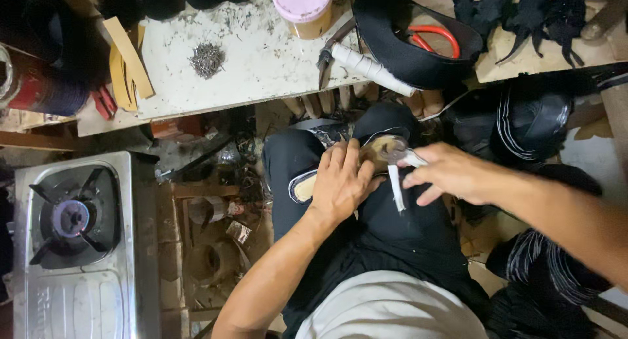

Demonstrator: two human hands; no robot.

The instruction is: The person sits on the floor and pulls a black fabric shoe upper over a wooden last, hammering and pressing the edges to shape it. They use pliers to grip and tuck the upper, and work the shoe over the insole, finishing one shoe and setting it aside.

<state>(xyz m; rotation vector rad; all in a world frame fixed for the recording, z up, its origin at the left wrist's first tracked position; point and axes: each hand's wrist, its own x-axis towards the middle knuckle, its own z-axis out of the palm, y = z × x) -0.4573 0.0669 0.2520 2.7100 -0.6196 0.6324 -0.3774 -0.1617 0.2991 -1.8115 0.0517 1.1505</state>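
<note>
The left hand (pixel 340 182) lies flat, fingers spread and pressing down on a shoe upper on its last (pixel 373 157) that rests across the person's lap on black trousers (pixel 392 234). The right hand (pixel 445 175), at 3 o'clock of the shoe, has its fingers pinched together on a white-handled tool (pixel 396 182), whose handle hangs down toward 6 o'clock while its metal head meets the shoe's toe end. A tan insole edge (pixel 304 187) peeps out at 9 o'clock of the left hand. Up at 12 o'clock, on a scuffed white workbench (pixel 261 57), sit a heap of small nails (pixel 207 57), a pink-lidded tin (pixel 304 8), pincers with a taped white handle (pixel 366 65), and a black shoe upper (pixel 405 38) with red-handled scissors (pixel 435 38) showing through its opening. At 9 o'clock, well apart from the lap, stands a steel gas stove (pixel 85 247). More black uppers (pixel 530 123) lie piled at 3 o'clock.
</note>
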